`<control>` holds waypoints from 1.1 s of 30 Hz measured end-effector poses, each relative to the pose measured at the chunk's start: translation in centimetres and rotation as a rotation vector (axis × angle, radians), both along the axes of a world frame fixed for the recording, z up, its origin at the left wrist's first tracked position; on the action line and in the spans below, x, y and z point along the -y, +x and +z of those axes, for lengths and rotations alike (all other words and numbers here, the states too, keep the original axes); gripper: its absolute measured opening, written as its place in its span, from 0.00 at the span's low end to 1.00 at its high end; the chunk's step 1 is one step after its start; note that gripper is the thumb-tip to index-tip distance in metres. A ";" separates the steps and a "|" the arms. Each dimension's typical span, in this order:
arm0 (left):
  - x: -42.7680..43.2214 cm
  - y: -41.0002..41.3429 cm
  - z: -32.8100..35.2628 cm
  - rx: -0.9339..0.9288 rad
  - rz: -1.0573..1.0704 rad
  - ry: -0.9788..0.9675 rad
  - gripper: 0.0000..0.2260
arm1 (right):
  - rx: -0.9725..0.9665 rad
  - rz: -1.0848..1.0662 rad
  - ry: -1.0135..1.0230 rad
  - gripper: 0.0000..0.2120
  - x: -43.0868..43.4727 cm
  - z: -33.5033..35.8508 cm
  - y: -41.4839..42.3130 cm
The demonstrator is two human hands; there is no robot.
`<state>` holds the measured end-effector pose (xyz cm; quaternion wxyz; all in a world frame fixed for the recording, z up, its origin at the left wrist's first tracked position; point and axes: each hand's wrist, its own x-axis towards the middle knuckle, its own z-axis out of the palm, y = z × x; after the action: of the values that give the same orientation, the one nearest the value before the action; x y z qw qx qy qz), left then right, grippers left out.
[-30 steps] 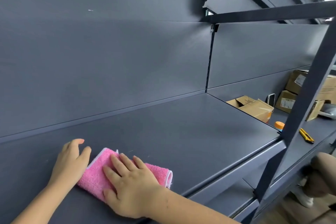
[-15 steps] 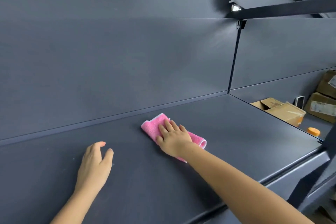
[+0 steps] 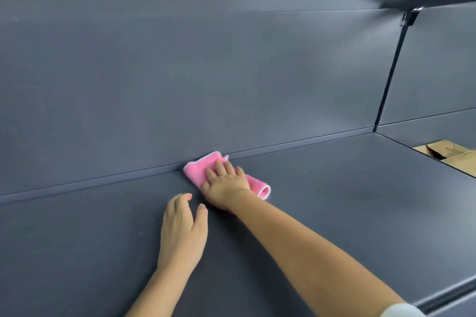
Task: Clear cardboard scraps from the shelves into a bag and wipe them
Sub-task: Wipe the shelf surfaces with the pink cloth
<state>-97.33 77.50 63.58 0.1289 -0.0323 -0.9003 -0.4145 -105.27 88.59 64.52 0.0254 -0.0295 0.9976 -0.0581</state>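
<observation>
From the head camera, the right hand point(image 3: 226, 184) lies flat on a folded pink microfibre cloth point(image 3: 198, 171) with a white hem, its fingers point(image 3: 221, 166) spread and stretched out over the fabric, pressing it down on the dark grey metal shelf point(image 3: 334, 201) rather than curling around it. The cloth's far corner, just beyond the fingertips, touches the seam where the shelf meets the grey back panel point(image 3: 206, 72); its rolled end sticks out to the right of the hand, beside the wrist. The left hand point(image 3: 184, 229) rests palm down on the shelf just nearer than the right hand and a little to its left, holding nothing, its fingers loosely open with the thumb set apart; the thumb tip lies close to the heel of the right hand, and whether the two touch cannot be told. Far to the right of both hands, beyond the shelf's right edge and lower down, part of an open brown cardboard box point(image 3: 453, 156) shows at the frame's edge.
</observation>
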 end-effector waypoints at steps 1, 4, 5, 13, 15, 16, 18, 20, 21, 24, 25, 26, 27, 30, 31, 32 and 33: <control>0.0 0.0 0.1 -0.014 0.001 0.004 0.17 | 0.006 0.048 0.009 0.26 1.0 0.1 0.8; 0.1 0.5 0.5 -0.130 -0.045 0.010 0.14 | 0.022 0.205 0.061 0.30 2.5 0.1 4.9; 0.2 0.8 0.5 -0.163 -0.067 -0.004 0.15 | 0.008 0.256 0.050 0.30 2.3 -0.1 6.7; 2.6 2.3 1.6 -0.104 -0.161 -0.131 0.17 | 0.032 0.034 0.091 0.25 -7.3 0.0 11.9; 4.7 2.4 1.9 -0.083 -0.141 -0.206 0.18 | 0.032 -0.055 0.082 0.25 -6.8 0.3 10.1; 6.1 2.4 2.0 -0.064 -0.116 -0.243 0.18 | 0.026 -0.080 0.071 0.25 -5.9 0.2 9.2; 8.8 2.5 2.0 -0.023 -0.052 -0.320 0.19 | 0.012 -0.091 0.045 0.25 -2.9 0.0 7.7; 11.0 2.7 1.9 0.022 -0.001 -0.353 0.20 | -0.007 -0.047 0.021 0.26 0.7 -0.2 7.3; 11.7 2.7 1.8 0.042 0.016 -0.357 0.20 | -0.018 -0.011 0.009 0.26 2.4 -0.3 7.4; 12.9 2.8 1.4 0.086 0.049 -0.356 0.20 | -0.036 0.088 -0.012 0.26 7.1 -0.4 9.2; 13.0 2.7 1.3 0.090 0.053 -0.347 0.20 | -0.037 0.110 -0.017 0.26 8.2 -0.5 10.0; 12.9 2.7 1.1 0.088 0.054 -0.338 0.20 | -0.036 0.128 -0.022 0.26 8.9 -0.5 10.8; 12.8 2.7 0.9 0.081 0.051 -0.334 0.20 | -0.037 0.141 -0.026 0.26 9.4 -0.6 11.7; 12.7 2.5 0.4 0.065 0.037 -0.322 0.20 | -0.048 0.170 -0.028 0.26 9.7 -0.8 14.3; 12.7 2.5 0.4 0.068 0.035 -0.310 0.20 | -0.049 0.175 -0.029 0.26 9.3 -0.9 15.1; 12.7 2.5 0.4 0.072 0.033 -0.300 0.20 | -0.048 0.175 -0.029 0.26 8.9 -1.0 15.8; 12.7 2.5 0.4 0.071 0.029 -0.298 0.20 | -0.048 0.168 -0.027 0.26 8.2 -1.0 16.4</control>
<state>-94.84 64.78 63.94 0.0968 -0.0234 -0.9563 -0.2750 -88.91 80.35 63.48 0.0057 -0.1148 0.9910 -0.0684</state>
